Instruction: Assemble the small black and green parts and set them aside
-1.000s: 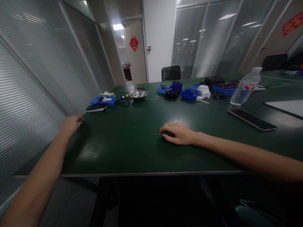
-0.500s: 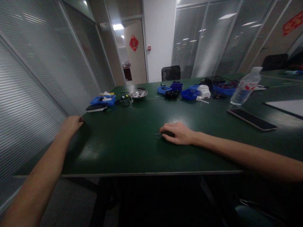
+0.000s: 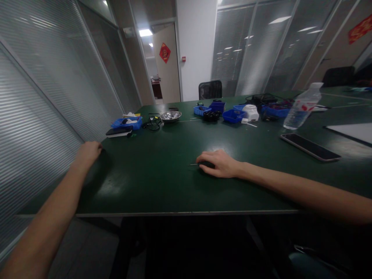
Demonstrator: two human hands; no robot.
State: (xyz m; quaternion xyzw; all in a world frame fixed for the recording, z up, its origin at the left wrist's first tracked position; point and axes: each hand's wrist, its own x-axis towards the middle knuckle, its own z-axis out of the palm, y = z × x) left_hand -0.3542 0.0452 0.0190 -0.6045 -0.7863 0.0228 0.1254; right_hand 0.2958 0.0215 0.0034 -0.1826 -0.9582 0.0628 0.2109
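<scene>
- right hand (image 3: 218, 163) lies curled over a small dark object (image 3: 206, 164) on the desk (image 3: 162, 182), covering rather than lifting it.
- left hand (image 3: 88, 152) grips the desk's far-left edge, fingers curled; a firmer pinch seems needed next.

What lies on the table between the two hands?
Nothing: in the head view the green table is bare between the left hand, at its left edge, and the right hand, which covers a small dark object.

Small dark object (image 3: 207, 164) flat on green counter (image 3: 162, 182), mid-counter near front edge, mostly hidden under right hand (image 3: 218, 163). Thin pale tip pokes out toward 9 o'clock. Identity unclear.
</scene>
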